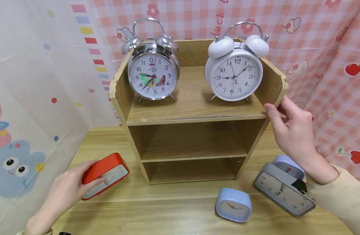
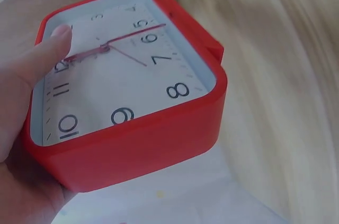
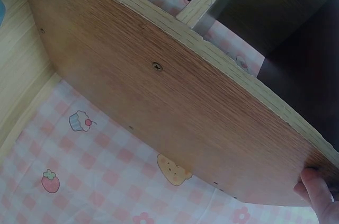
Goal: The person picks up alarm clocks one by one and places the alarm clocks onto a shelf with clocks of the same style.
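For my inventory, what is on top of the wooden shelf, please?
On the wooden shelf stand a silver twin-bell alarm clock and a white twin-bell alarm clock; areas directly behind are covered.

A table (image 1: 156,217) nook walled in by playful hangings, homelike in look; whether in a home or a studio cannot be told.
Behind it hangs a pink checked cloth (image 1: 191,21) with flowers, cupcakes and the lettering "Luck" (image 1: 218,24); bright cherries (image 1: 353,69) mark the right side, while a pale sheet (image 1: 36,65) with coloured dots and a blue cartoon figure (image 1: 16,171) closes the left. The wood-grain tabletop and small wooden shelf (image 1: 194,121) with twin-bell alarm clocks (image 1: 237,76) add a domestic note.
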### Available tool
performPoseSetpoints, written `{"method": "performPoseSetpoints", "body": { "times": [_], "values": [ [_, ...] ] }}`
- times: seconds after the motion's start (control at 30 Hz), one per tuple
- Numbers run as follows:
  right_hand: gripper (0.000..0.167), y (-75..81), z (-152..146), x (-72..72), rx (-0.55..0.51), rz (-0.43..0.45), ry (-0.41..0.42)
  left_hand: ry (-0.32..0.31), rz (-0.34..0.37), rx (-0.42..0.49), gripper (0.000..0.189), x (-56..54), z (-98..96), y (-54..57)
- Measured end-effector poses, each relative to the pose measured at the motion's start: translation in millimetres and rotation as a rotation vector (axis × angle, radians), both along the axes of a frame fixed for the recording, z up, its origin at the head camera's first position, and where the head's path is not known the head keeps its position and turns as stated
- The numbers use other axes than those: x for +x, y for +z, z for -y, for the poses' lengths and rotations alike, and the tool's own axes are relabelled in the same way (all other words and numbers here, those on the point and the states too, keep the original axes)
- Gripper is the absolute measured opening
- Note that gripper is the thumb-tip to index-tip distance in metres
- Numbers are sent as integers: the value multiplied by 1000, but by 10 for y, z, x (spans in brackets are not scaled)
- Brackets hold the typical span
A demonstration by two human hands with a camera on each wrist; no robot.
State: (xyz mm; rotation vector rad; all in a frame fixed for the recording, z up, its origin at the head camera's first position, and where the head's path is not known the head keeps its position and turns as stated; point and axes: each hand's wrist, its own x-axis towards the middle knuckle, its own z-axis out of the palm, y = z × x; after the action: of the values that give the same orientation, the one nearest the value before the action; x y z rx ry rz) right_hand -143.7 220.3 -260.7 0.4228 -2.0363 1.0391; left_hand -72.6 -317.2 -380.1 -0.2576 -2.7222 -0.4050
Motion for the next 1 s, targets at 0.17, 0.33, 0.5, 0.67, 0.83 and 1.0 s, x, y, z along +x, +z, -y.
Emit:
{"method": "performPoseSetpoints", "body": {
  "times": [0.17,0.33,0.5,0.67,0.83,1.0],
  "values": [
    [20,-4,-2,-1,5,-6,-4,-40,-8,-10,54,68,-44,71],
    [20,-8,-2,2,8,-10,-6,-71,-23,-26,55,146,-88,135],
    [23,-10,-5,1,6,-4,-5,-100,-19,-30,55,227,-141,199],
    [22,-4,-11,8,9,1,-13,-163,-61,-40,57,294,-217,253],
    [20,-1,-12,7,13,1,-16,-228,-105,-50,63,325,-296,291],
    [20,1,-4,4,17,-1,-16,-267,-126,-71,63,349,-358,338]
  ]
}}
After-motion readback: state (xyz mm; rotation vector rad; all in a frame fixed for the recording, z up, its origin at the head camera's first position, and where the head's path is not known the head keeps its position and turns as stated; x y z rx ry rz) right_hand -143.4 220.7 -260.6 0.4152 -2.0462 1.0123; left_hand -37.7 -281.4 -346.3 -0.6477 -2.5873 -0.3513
